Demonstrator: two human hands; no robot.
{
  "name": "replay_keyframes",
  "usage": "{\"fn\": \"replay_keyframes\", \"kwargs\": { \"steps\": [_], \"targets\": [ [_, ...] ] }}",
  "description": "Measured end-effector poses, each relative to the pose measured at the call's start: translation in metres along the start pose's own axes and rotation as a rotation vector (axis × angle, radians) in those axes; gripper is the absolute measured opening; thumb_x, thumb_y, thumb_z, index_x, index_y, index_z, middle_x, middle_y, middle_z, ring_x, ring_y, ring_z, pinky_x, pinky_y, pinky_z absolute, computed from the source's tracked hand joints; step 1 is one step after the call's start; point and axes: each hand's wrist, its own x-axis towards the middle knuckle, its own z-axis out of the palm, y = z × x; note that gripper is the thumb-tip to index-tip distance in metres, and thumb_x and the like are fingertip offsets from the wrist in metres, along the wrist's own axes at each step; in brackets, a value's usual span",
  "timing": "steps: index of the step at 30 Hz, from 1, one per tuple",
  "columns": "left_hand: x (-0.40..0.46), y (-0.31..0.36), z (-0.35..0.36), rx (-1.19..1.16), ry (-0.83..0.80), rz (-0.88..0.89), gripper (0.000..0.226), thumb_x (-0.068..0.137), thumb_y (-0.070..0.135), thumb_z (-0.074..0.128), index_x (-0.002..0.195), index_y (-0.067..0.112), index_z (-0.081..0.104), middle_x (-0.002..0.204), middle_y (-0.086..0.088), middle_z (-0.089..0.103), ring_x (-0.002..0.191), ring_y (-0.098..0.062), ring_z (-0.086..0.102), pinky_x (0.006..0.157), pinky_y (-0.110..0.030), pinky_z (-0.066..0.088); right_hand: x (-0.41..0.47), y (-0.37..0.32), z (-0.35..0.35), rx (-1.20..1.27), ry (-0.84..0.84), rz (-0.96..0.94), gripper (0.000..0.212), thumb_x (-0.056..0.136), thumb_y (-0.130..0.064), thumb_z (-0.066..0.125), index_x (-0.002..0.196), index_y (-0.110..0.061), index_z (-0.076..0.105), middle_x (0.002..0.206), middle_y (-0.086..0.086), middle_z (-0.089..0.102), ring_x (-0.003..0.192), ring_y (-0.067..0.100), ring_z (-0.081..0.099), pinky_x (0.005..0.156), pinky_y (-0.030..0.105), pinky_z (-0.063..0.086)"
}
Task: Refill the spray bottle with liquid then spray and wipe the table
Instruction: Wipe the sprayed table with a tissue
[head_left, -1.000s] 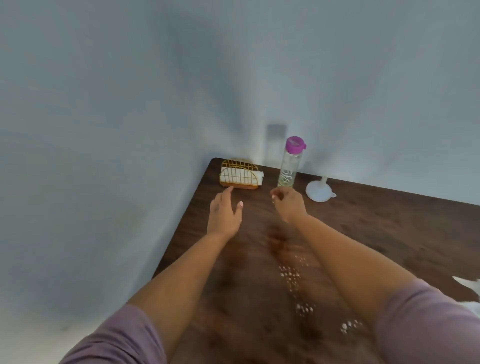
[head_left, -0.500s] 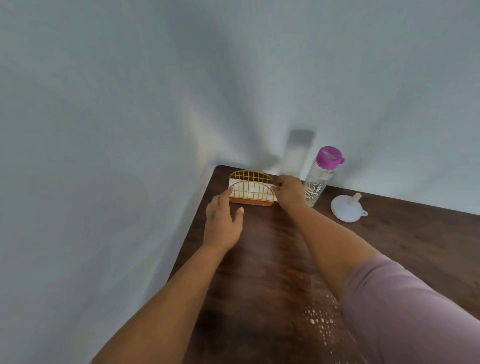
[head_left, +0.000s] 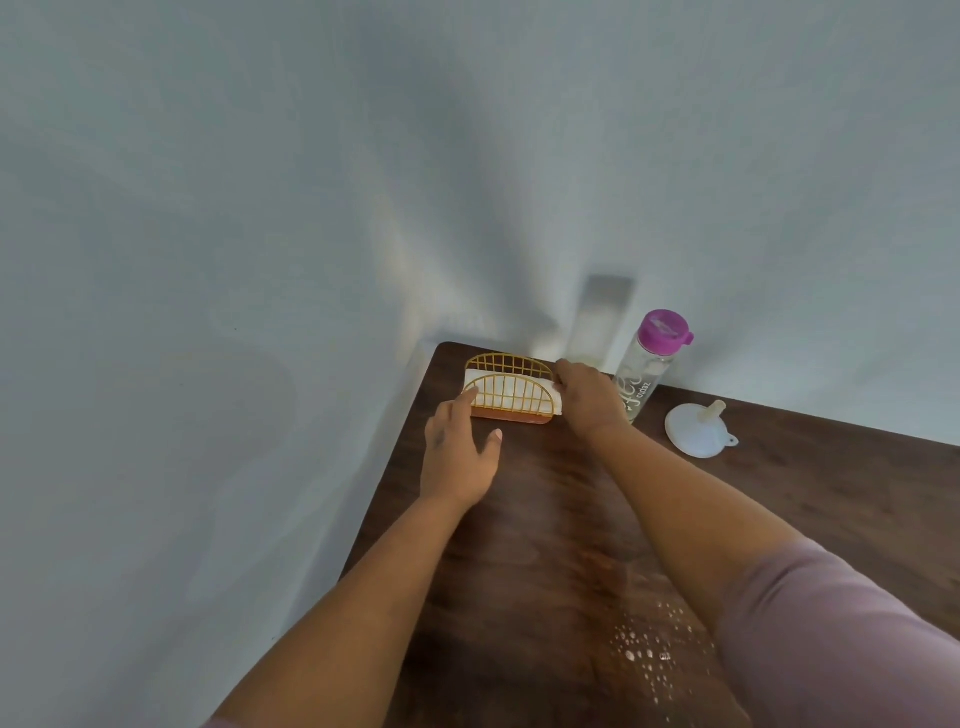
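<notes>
Napkins (head_left: 506, 391), white and upright, are standing in the gold wire holder (head_left: 511, 387) at the far left corner of the table (head_left: 831, 493). Your right hand (head_left: 589, 397) is reaching to the holder's right end, its fingers curling onto the napkins' edge; whether they are pinching a sheet you cannot tell, as the hand's back is hiding them. Your left hand (head_left: 460, 457) is lying palm down just before the holder, fingers together and touching its front left wire, thumb spread apart. A clear bottle (head_left: 647, 374) with a pink cap is standing just right of your right hand, against the wall (head_left: 260, 260). A white funnel (head_left: 696, 430) is lying mouth down near the bottle, farther right. Droplets (head_left: 649, 649) are glistening on the table near your right sleeve (head_left: 831, 634).
</notes>
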Motion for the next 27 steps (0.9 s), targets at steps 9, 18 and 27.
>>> {"fn": "replay_keyframes", "kwargs": {
  "steps": [9, 18, 27],
  "targets": [
    [0.003, -0.007, -0.001, 0.022, -0.010, -0.009, 0.060, 0.093, 0.031, 0.061, 0.147, 0.027, 0.033, 0.148, 0.000, 0.038, 0.140, -0.022, 0.031, 0.108, -0.038, 0.040, 0.005, -0.004, 0.003, -0.104, -0.019, -0.069, 0.017, 0.096, -0.012, 0.043, 0.101, -0.009, 0.059, 0.093, 0.009, 0.056, 0.084, 0.031, 0.061, 0.062, 0.033, 0.042],
    [0.013, -0.007, -0.006, 0.014, 0.022, 0.014, 0.055, 0.094, 0.029, 0.061, 0.144, 0.025, 0.038, 0.143, -0.001, 0.042, 0.134, -0.019, 0.036, 0.104, -0.032, 0.041, 0.006, -0.015, -0.015, 0.258, 0.101, -0.086, 0.009, 0.097, -0.013, 0.045, 0.099, -0.014, 0.053, 0.089, 0.007, 0.056, 0.082, 0.023, 0.052, 0.067, 0.031, 0.040],
    [0.029, 0.009, -0.009, -0.041, 0.025, -0.002, 0.051, 0.097, 0.026, 0.056, 0.144, 0.020, 0.037, 0.146, -0.004, 0.041, 0.136, -0.022, 0.037, 0.106, -0.034, 0.041, 0.013, -0.041, -0.036, 0.575, 0.075, 0.066, 0.023, 0.098, -0.020, 0.049, 0.106, -0.012, 0.069, 0.101, 0.002, 0.066, 0.089, 0.014, 0.052, 0.077, 0.026, 0.045]
  ]
}}
